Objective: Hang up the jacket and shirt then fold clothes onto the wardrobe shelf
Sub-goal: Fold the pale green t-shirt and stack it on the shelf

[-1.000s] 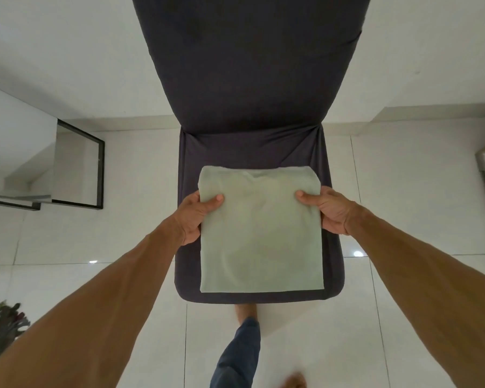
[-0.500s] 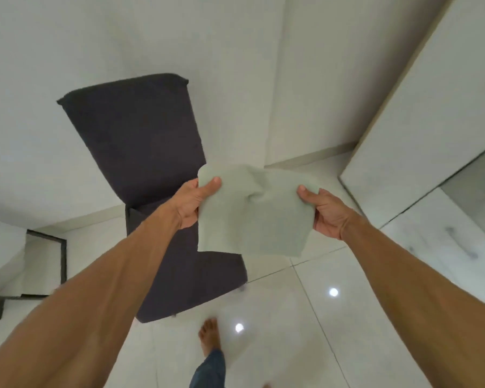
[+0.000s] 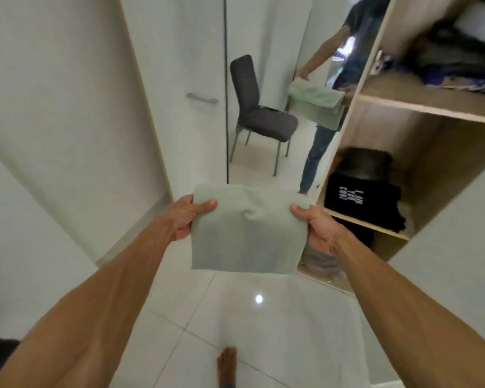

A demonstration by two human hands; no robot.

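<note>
The view has swung away from the dark grey fabric chair, and the folded pale green cloth garment (image 3: 244,236) has been carried off its seat to an open light wooden wardrobe. The garment hangs in the air, clear of any shelf. The left hand (image 3: 184,217) pinches its left edge, thumb on top, and the right hand (image 3: 317,228) pinches its right edge the same way.

Just beyond the right hand, a wardrobe shelf (image 3: 375,226) holds a folded black garment (image 3: 359,197) with white printed lettering too blurred to read. Further up from that hand, the upper wooden shelf (image 3: 431,107) carries a loose heap of dark and purple clothes (image 3: 454,60). Below the right hand, grey folded cloth (image 3: 319,259) lies in the lowest compartment.

Ahead of both hands, a tall mirror panel (image 3: 263,37) reflects the chair (image 3: 252,107) and the person holding the green garment.
</note>
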